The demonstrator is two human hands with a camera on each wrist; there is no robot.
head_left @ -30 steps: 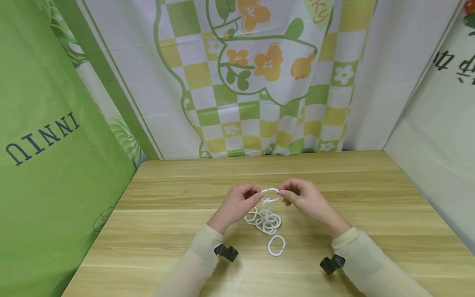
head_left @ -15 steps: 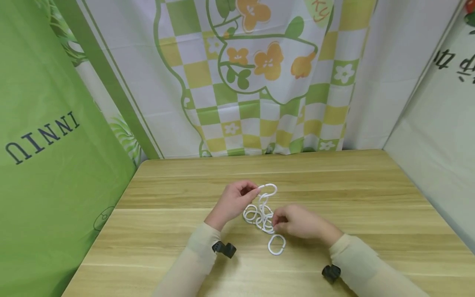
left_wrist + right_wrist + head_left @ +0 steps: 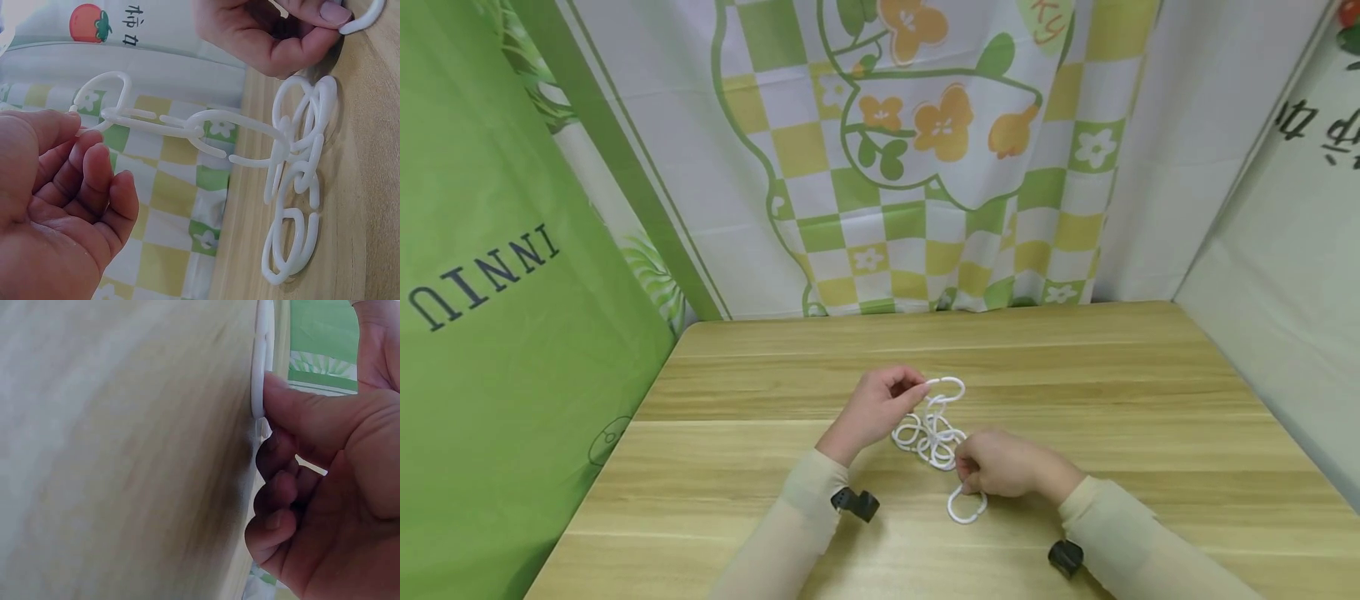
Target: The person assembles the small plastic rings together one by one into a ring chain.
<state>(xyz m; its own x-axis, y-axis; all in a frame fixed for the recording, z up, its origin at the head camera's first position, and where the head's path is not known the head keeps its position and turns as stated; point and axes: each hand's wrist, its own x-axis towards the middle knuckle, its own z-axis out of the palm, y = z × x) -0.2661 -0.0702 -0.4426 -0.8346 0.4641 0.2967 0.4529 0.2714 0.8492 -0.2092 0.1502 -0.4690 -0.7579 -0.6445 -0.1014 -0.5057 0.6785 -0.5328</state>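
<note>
My left hand point(image 3: 880, 408) pinches the end link of a white plastic chain point(image 3: 150, 127) between thumb and fingertips. From there a few links hang down, and the others lie heaped on the wooden table point(image 3: 737, 467). To the right of the heap, my right hand point(image 3: 1011, 465) pinches a loose white C-shaped link point(image 3: 966, 522) by its far end. In the right wrist view that link point(image 3: 259, 375) lies close along the tabletop, thumb on its near side. Small gaps show in several links.
A patterned curtain point(image 3: 940, 250) hangs behind the table's back edge. Green cloth point(image 3: 512, 358) stands on the left and pale cloth point(image 3: 1285, 333) on the right. A small black device point(image 3: 855, 504) sits on the left wrist, another point(image 3: 1066, 558) on the right.
My right hand has let go of the chain's end link, come down toward me, and taken the loose link, shifting it slightly right. My left hand keeps holding the end link.
</note>
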